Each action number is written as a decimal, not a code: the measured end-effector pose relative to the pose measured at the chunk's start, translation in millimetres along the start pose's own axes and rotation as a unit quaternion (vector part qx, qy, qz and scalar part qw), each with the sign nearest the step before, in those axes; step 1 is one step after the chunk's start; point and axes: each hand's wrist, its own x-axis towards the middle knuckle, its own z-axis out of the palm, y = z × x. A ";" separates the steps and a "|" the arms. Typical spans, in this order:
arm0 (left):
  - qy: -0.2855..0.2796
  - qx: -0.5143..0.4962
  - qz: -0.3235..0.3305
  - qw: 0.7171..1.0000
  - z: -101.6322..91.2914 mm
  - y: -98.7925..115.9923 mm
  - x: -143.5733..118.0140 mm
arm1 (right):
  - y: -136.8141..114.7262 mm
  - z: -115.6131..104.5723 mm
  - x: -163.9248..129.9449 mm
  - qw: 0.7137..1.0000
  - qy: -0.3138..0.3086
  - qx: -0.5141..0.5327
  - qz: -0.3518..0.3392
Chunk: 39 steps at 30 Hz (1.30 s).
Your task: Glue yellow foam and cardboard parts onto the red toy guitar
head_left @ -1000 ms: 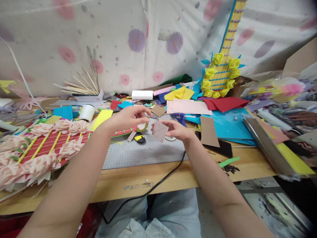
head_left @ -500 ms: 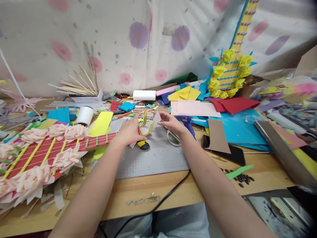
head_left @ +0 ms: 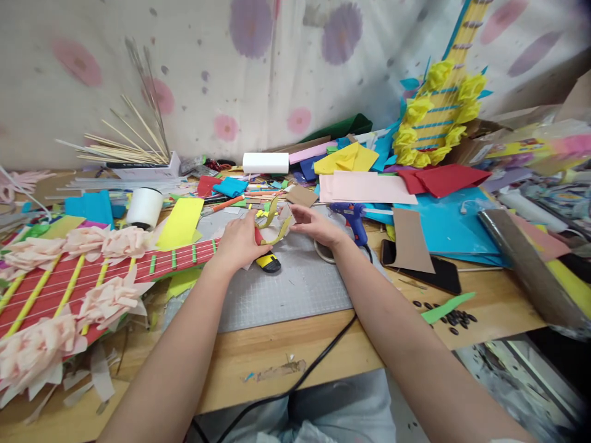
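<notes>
Cluttered mat (head_left: 295,289) — glue gun (head_left: 351,216); yellow cutter (head_left: 269,263)

- A pale cloth backdrop (head_left: 277,67) printed with pink and purple flowers hangs behind the workbench, creased and spotted.
- The wooden workbench (head_left: 277,351) runs across the view, its front edge scuffed and flecked with paint.
- At the lower right, past the bench's edge, a grey speckled floor (head_left: 517,381) shows; it is blurred, perhaps splashed with paint.
- The light is even and bright, with soft shadows only.
</notes>
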 end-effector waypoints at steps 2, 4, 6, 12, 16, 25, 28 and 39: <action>0.004 0.003 -0.003 1.000 0.9 0.2 0.5 | 1.7 0.2 0.1 1.000 0.000 0.000 -0.002; 0.007 0.003 -0.007 1.000 1.7 0.2 0.6 | 2.6 0.8 0.6 1.000 -0.005 -0.003 -0.003; 0.009 0.002 -0.010 1.000 2.2 0.0 0.3 | 2.8 1.5 1.5 1.000 -0.008 -0.008 -0.004; 0.015 0.000 -0.014 1.000 4.8 -1.5 -0.1 | 3.3 2.5 4.7 1.000 -0.014 -0.011 0.006; 0.016 -0.001 -0.014 1.000 5.2 -1.2 -0.4 | 3.5 3.3 5.4 1.000 -0.012 -0.013 0.012; 0.012 -0.015 -0.015 1.000 3.0 0.4 -1.9 | -0.7 5.4 4.2 0.999 0.008 -0.017 0.047; 0.011 -0.013 -0.015 1.000 4.0 -0.6 -1.3 | -1.8 6.9 4.1 0.999 0.012 -0.016 0.048; 0.015 -0.007 -0.009 1.000 4.5 -0.9 -0.8 | -0.7 7.7 5.3 0.998 0.012 -0.019 0.055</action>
